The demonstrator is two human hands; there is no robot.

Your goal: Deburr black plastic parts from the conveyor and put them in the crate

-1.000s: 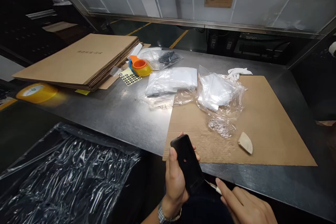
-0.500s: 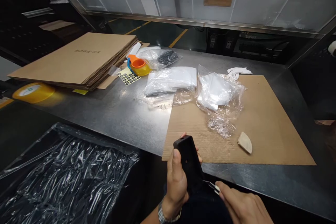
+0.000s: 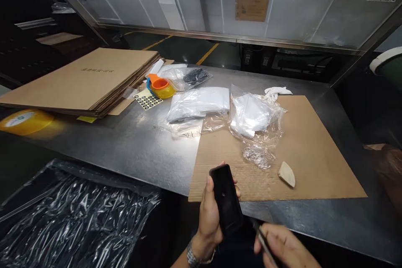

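My left hand (image 3: 209, 217) is wrapped round a black rectangular plastic case (image 3: 225, 197), its hollow side turned up towards me and tilted. A small light spot shows on the inner floor of the case. Just right of the case's lower end, my right hand (image 3: 282, 240) grips a slim pen-like tool (image 3: 264, 240) with a dark tip and a pale shaft. The tip is apart from the case and blurred, so its exact kind cannot be made out. Beyond both hands, a cream-coloured wedge-shaped block (image 3: 287, 174) lies on a flat cardboard sheet (image 3: 320, 155).
Plastic bags of white sheets (image 3: 201, 102) lie across the metal table (image 3: 135, 146). At the left stand stacked cardboard (image 3: 84, 79), an orange tape dispenser (image 3: 160, 83) and a yellow tape roll (image 3: 27, 121). White gloves (image 3: 278, 91) rest behind. A black plastic-lined bin (image 3: 81, 217) is at lower left.
The tool has come away from the case's right edge and turned in my right hand. My left hand has tipped the case, showing its inside more squarely. The camera view has shifted slightly.
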